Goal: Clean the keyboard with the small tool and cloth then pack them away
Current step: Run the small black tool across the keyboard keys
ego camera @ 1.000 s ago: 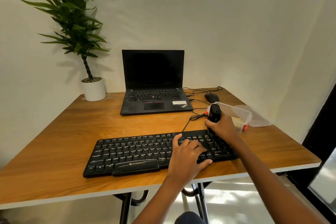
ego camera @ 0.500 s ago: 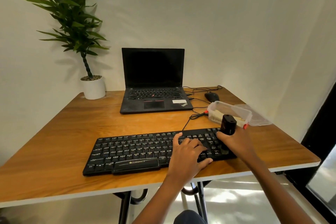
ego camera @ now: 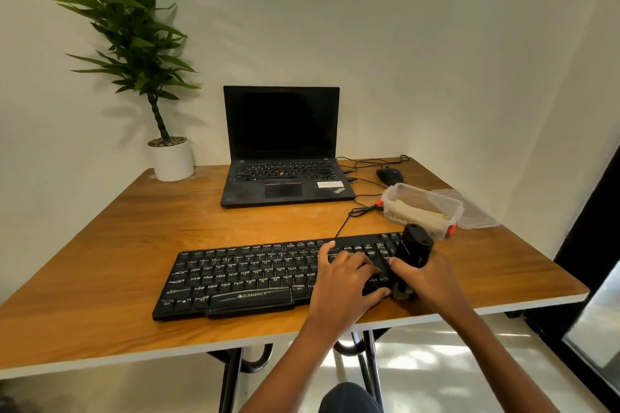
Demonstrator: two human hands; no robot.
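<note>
So the small tool (ego camera: 414, 246) sits tilted at the near right end of the keyboard (ego camera: 241, 275), working end down in the keys, with the right hand (ego camera: 426, 278) wrapped round its barrel. The keyboard's long axis runs left to right across the counter (ego camera: 134, 228), so most rows lie left of that hand. The left hand (ego camera: 345, 282) rests on the keys just beside it, holding nothing. What looks like the cloth (ego camera: 416, 211) is in the tub (ego camera: 453, 208) just beyond.

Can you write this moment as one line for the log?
step: cleaning keyboard | right hand: grips tool at right-end keys | left hand: rests on keys | box: open, lid beside
</note>
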